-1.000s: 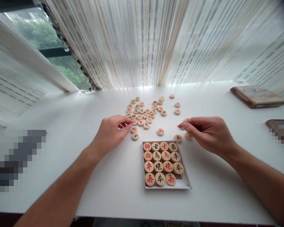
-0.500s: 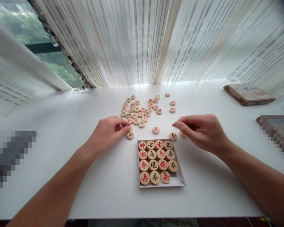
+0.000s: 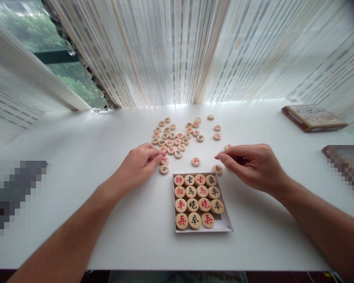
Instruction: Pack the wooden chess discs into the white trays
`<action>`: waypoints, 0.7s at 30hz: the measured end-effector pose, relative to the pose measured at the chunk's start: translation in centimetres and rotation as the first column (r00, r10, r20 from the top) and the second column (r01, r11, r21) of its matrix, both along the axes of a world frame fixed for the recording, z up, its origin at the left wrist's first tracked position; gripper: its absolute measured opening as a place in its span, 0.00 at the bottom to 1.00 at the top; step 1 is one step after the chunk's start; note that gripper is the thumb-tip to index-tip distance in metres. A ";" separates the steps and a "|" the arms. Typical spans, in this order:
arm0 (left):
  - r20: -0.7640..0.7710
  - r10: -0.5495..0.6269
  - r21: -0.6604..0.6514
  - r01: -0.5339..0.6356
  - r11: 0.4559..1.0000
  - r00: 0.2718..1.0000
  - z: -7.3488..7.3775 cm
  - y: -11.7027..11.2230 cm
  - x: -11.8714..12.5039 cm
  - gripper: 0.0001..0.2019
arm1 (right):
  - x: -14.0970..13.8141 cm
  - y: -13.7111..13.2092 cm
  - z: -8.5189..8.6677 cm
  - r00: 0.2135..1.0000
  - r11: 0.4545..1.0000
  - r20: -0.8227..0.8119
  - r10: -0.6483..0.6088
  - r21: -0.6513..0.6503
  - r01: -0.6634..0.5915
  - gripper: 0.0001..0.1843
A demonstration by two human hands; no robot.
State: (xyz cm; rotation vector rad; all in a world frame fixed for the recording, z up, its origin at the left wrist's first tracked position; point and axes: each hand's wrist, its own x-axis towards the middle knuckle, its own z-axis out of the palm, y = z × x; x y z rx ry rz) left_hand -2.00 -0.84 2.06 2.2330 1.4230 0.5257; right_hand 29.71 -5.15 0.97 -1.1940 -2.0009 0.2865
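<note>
My left hand (image 3: 146,161) is closed in a pinch, with its fingertips right above a red-marked xiangqi piece (image 3: 164,160) at the left of the scattered group. Whether the fingers touch it I cannot tell. A black-marked piece (image 3: 164,169) lies just below. Thumb and forefinger of my right hand (image 3: 247,163) are pressed together beside another black-marked piece (image 3: 217,169). Anything between those fingertips is hidden. Between my forearms lies a shallow white box (image 3: 224,225) with rows of round wooden pieces, red and black characters facing up. The front row has a gap at its right end.
Several loose pieces (image 3: 171,150) spread over the white table (image 3: 129,243) beyond the box. One red-marked piece (image 3: 196,161) lies apart behind the box. A flat decorated box (image 3: 314,117) lies at the back right. Striped curtains (image 3: 165,51) hang along the far edge.
My left fingertips have lifted slightly off the red-marked piece, which shows more fully now. My right hand holds nearly the same place. The whole view has shifted a little.
</note>
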 end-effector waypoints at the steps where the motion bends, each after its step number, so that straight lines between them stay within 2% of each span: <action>1: -0.004 -0.001 -0.001 0.001 1.000 1.000 0.0 0.0 0.1 0.19 | 0.0 0.0 0.0 1.000 1.000 0.002 0.003 0.005 -0.003 0.14; 7: 0.040 0.013 -0.021 -0.012 1.000 0.999 -0.3 0.0 -0.1 0.18 | 0.1 0.0 -0.2 1.000 1.000 0.011 0.008 0.017 -0.008 0.14; 14: 0.048 -0.022 -0.046 0.024 0.999 0.999 -0.5 0.1 -0.5 0.18 | 0.0 0.0 -0.2 0.999 1.000 0.032 0.020 0.018 -0.021 0.13; 21: 0.048 -0.012 -0.033 0.013 0.999 0.999 -0.5 0.2 -0.1 0.14 | 0.1 -0.1 0.0 0.998 0.999 0.054 0.011 0.031 -0.012 0.14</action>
